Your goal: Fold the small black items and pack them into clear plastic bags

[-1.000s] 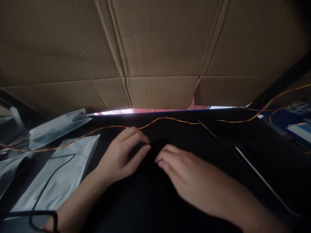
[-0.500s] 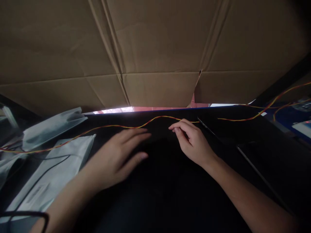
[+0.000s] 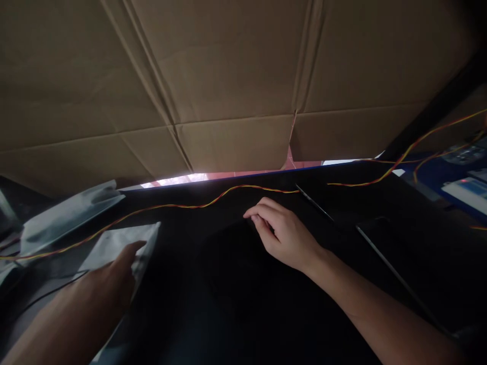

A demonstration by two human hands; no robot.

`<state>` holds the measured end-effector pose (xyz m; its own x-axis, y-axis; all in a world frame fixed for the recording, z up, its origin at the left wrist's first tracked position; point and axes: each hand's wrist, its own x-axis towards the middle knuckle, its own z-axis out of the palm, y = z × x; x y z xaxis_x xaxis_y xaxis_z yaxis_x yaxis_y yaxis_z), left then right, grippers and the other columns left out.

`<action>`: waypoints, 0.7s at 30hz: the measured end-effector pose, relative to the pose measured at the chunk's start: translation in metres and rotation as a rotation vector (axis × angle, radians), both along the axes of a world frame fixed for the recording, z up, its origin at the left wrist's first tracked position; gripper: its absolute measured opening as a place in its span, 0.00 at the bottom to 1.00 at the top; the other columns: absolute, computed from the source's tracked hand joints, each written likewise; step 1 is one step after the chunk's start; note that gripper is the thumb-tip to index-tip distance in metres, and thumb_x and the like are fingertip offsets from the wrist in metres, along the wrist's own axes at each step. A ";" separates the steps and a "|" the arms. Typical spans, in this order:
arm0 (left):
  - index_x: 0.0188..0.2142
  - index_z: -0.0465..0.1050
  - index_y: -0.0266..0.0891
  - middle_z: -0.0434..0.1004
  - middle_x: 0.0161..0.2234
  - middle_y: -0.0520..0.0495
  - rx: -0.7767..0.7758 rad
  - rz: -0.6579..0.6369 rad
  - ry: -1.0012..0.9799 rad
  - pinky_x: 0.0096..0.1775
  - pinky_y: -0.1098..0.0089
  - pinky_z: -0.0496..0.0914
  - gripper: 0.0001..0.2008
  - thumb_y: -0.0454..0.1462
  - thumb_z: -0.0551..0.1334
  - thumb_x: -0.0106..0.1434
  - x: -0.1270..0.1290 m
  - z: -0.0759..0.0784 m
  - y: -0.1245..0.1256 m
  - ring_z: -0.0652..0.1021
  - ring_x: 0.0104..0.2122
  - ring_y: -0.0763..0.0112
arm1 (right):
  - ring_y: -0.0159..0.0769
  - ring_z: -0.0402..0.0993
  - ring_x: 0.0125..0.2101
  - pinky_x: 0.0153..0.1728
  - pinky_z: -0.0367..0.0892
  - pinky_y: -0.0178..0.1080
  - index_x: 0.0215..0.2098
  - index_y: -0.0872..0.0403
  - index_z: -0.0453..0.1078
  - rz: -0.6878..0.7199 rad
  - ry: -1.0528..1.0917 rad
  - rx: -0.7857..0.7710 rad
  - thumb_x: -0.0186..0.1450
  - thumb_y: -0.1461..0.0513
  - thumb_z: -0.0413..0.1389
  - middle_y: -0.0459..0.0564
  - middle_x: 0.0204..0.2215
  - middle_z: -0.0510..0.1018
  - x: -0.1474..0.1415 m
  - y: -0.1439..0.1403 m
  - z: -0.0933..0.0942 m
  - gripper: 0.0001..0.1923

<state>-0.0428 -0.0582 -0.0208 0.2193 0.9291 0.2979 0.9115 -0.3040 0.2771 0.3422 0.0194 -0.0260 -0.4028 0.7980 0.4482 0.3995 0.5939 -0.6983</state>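
My left hand (image 3: 110,281) is at a flat, whitish plastic bag (image 3: 110,241) on the left of the black table (image 3: 198,309). Its thumb points along the bag near the right edge; the other fingers curl down at that edge and are partly hidden, and the hand looks closed on the bag. Over the middle of the table is my right hand (image 3: 279,233), thumb and forefinger pressed together. Whatever it may pinch is too small or dark to see. Behind both hands a twisted red-and-yellow wire (image 3: 205,205) runs across the table.
A second plastic bag (image 3: 72,218) lies at the back left, and a black cable (image 3: 53,290) passes by the first. Two dark flat objects (image 3: 315,203) (image 3: 395,268) lie on the right. Cardboard (image 3: 228,66) hangs across the back. A white device (image 3: 467,192) sits at far right.
My left hand has moved left and down from the table's middle onto the plastic bag. The bag has shifted somewhat to the right. My right hand keeps its pinch; the view has turned slightly.
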 end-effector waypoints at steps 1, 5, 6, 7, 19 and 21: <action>0.50 0.75 0.50 0.82 0.22 0.57 0.008 0.027 0.062 0.14 0.71 0.58 0.15 0.36 0.63 0.64 0.013 0.008 0.003 0.78 0.12 0.60 | 0.33 0.79 0.40 0.42 0.74 0.39 0.50 0.54 0.77 0.009 -0.003 0.000 0.77 0.69 0.51 0.49 0.44 0.80 0.000 -0.001 0.000 0.13; 0.40 0.79 0.48 0.86 0.31 0.51 0.010 -0.146 0.003 0.23 0.69 0.73 0.08 0.42 0.60 0.70 0.078 0.047 0.022 0.85 0.23 0.61 | 0.34 0.79 0.42 0.46 0.75 0.40 0.58 0.53 0.75 0.092 -0.050 0.050 0.77 0.66 0.56 0.49 0.46 0.80 0.001 -0.005 0.002 0.13; 0.38 0.79 0.48 0.84 0.29 0.52 -0.028 -0.210 -0.037 0.23 0.71 0.71 0.09 0.40 0.59 0.71 0.092 0.055 0.027 0.83 0.22 0.65 | 0.35 0.78 0.44 0.48 0.75 0.41 0.61 0.52 0.74 0.136 -0.067 0.087 0.77 0.65 0.57 0.50 0.46 0.80 0.000 -0.006 0.003 0.15; 0.36 0.80 0.47 0.83 0.29 0.53 -0.054 -0.263 -0.086 0.23 0.72 0.71 0.10 0.38 0.58 0.70 0.106 0.062 0.033 0.82 0.22 0.68 | 0.36 0.78 0.45 0.49 0.75 0.42 0.63 0.52 0.73 0.181 -0.085 0.131 0.77 0.63 0.58 0.50 0.47 0.80 -0.001 -0.008 0.003 0.16; 0.29 0.70 0.42 0.68 0.25 0.51 0.095 -0.573 -0.221 0.26 0.67 0.64 0.16 0.33 0.55 0.75 0.107 0.031 0.060 0.71 0.24 0.72 | 0.35 0.75 0.37 0.39 0.67 0.41 0.41 0.53 0.79 0.171 -0.244 0.334 0.78 0.63 0.59 0.47 0.39 0.83 -0.007 -0.012 0.004 0.08; 0.26 0.65 0.42 0.65 0.24 0.51 0.242 -0.497 -0.250 0.26 0.64 0.61 0.19 0.35 0.53 0.77 0.093 0.031 0.061 0.68 0.23 0.70 | 0.36 0.75 0.38 0.40 0.68 0.42 0.41 0.52 0.79 0.196 -0.294 0.281 0.76 0.64 0.61 0.48 0.41 0.83 -0.006 -0.010 0.003 0.06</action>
<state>0.0505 0.0026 0.0100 0.5054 0.6327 0.5868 0.5602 -0.7578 0.3345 0.3365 0.0094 -0.0230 -0.6769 0.5576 0.4805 0.4179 0.8285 -0.3728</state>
